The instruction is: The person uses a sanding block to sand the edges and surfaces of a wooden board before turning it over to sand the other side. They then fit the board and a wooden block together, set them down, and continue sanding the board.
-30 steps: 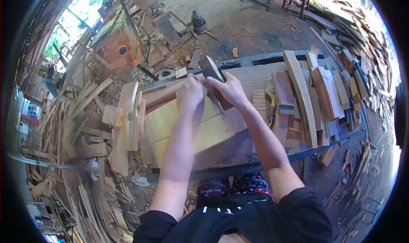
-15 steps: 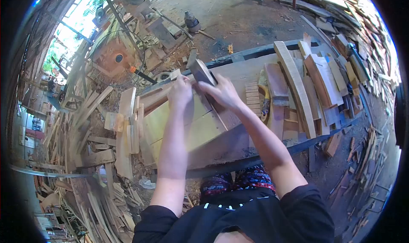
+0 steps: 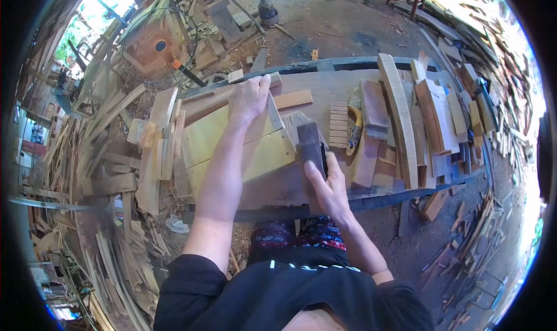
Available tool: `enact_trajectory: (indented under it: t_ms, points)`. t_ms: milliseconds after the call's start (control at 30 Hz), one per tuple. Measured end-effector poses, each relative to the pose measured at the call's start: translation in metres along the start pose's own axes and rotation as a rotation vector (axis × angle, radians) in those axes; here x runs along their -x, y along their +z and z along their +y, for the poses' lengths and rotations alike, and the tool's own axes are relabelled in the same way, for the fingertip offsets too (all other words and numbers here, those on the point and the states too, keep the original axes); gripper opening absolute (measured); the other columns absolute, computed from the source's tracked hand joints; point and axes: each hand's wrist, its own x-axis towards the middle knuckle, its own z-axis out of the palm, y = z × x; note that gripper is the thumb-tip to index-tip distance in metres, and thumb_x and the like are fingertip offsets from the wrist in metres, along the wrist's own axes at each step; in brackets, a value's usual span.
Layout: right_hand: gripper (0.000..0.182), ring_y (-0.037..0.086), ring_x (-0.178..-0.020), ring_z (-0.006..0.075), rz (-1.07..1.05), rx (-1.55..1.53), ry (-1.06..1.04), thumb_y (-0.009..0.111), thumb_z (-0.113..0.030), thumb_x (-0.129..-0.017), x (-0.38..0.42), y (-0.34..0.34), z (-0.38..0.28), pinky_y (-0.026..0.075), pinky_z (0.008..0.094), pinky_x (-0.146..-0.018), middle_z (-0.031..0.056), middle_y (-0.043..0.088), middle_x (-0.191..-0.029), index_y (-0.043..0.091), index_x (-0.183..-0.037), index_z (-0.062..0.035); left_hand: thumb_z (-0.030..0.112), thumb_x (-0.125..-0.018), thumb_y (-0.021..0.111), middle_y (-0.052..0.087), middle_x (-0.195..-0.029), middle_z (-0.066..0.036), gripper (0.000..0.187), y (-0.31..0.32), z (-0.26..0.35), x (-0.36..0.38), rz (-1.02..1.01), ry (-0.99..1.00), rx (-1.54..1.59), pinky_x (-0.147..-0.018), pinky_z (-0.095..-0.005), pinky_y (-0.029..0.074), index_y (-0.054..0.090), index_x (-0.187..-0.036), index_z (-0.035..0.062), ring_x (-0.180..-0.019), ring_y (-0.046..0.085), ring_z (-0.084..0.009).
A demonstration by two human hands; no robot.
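On the workbench [image 3: 261,196], a yellowish panel of joined wooden boards [image 3: 270,155] lies tilted, with small dark holes near its right edge. My left hand [image 3: 250,98] is closed over the panel's far corner; its fingertips are partly hidden. Just off the panel's right side, my right hand [image 3: 332,192] grips a dark rectangular block [image 3: 309,140], which looks like a sanding block, thumb on one face and fingers behind. A reddish-brown wood strip [image 3: 293,99] lies beyond the panel.
A yellow-handled saw [image 3: 355,125] lies beside a row of small wood blocks [image 3: 338,125]. A long curved plank [image 3: 398,122] and more stacked pieces fill the bench's right side. A round wire guard [image 3: 158,45] stands at far left. Scrap wood covers the floor at left.
My right hand has brought the dark block from the panel's far edge nearer to my body, along its right side. The left hand stays at the far corner. The view has shifted slightly.
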Motion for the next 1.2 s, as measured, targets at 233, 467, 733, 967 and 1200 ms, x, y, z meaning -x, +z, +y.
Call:
enact_trajectory:
  t_ms: [233, 467, 733, 967, 1200]
  points:
    - [0.056, 0.065, -0.090, 0.0309, -0.071, 0.193, -0.065, 0.063, -0.043, -0.089, -0.049, 0.008, -0.026, 0.049, 0.0399, -0.083, 0.0236, 0.066, -0.097, 0.053, -0.116, 0.0048, 0.045, -0.096, 0.037, 0.065, -0.106, -0.025, 0.049, 0.003, -0.004, -0.003, 0.050, -0.084, 0.018, -0.091, -0.0524, 0.045, 0.067, -0.100, 0.0067, -0.103, 0.060, -0.0431]
    - [0.048, 0.057, -0.075, 0.0200, -0.081, 0.167, -0.041, 0.064, -0.041, -0.090, -0.071, 0.015, -0.013, 0.048, 0.0358, -0.069, 0.0152, 0.062, -0.082, 0.054, -0.102, 0.0041, 0.043, -0.097, 0.035, 0.066, -0.105, -0.025, 0.049, 0.005, -0.003, -0.008, -0.010, -0.097, 0.007, -0.092, -0.0520, 0.046, 0.070, -0.102, 0.0086, -0.102, 0.062, -0.0422]
    - [0.039, 0.052, -0.092, 0.0131, -0.081, 0.050, 0.078, 0.060, -0.032, -0.094, -0.023, 0.012, -0.024, 0.042, 0.0290, -0.083, 0.0063, 0.059, -0.100, 0.056, -0.114, 0.0017, 0.036, -0.095, 0.035, 0.067, -0.108, -0.024, 0.050, -0.001, 0.002, -0.005, -0.055, -0.159, 0.050, -0.094, -0.0487, 0.047, 0.072, -0.100, 0.0029, -0.106, 0.063, -0.0388]
    - [0.041, 0.053, -0.085, 0.0132, -0.042, 0.055, -0.052, 0.061, -0.028, -0.092, -0.026, 0.012, -0.007, 0.045, 0.0294, -0.078, 0.0082, 0.060, -0.095, 0.055, -0.117, 0.0035, 0.038, -0.095, 0.034, 0.066, -0.106, -0.025, 0.050, -0.001, 0.001, -0.008, -0.056, -0.165, 0.039, -0.093, -0.0510, 0.047, 0.069, -0.102, 0.0028, -0.103, 0.063, -0.0416]
    - [0.038, 0.052, -0.084, 0.0121, -0.073, 0.074, 0.119, 0.065, -0.031, -0.091, -0.067, 0.022, -0.024, 0.044, 0.0280, -0.074, 0.0095, 0.060, -0.091, 0.056, -0.105, 0.0026, 0.029, -0.094, 0.039, 0.069, -0.096, -0.024, 0.044, -0.001, 0.003, -0.002, 0.036, -0.126, 0.053, -0.088, -0.0464, 0.051, 0.073, -0.090, 0.0003, -0.094, 0.068, -0.0380]
